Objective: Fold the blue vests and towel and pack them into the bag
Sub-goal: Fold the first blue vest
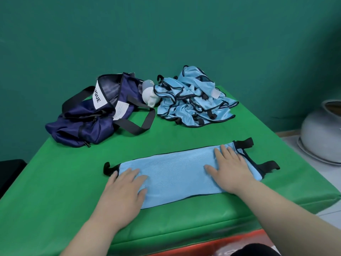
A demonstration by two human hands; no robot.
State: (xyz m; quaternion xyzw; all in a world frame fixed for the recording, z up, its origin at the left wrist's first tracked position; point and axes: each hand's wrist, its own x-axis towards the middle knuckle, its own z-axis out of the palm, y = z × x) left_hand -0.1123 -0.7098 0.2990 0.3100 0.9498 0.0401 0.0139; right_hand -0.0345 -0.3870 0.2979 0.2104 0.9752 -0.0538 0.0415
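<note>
Left hand: my left hand (123, 191) lies flat on the near left end of the folded vest, fingers straight and spread wide, holding nothing.
Right hand: my right hand (228, 170) lies flat on the right part of the same vest - fingers straight and slightly fanned, palm down, gripping nothing.
Vest in work: the folded light-blue mesh vest with black trim (180, 180) is a long flat strip lying across the near middle of the desk, under both my palms. Black straps stick out at its left end and at its right end.
Other vests: the crumpled pile of light-blue vests (193, 102) sits at the far right of the desk, well apart from the folded one.
Bag: the dark navy fabric bag with black straps (92, 115) lies slumped at the far left, a white label on it.
Towel: a rolled white and grey cloth bundle (149, 95) sits between bag and pile - I cannot tell whether it touches them.
Desk: the green-covered desk (166, 137) carries everything.
Beside: a pale grey round pot (321, 133) stands off the desk to the right.
</note>
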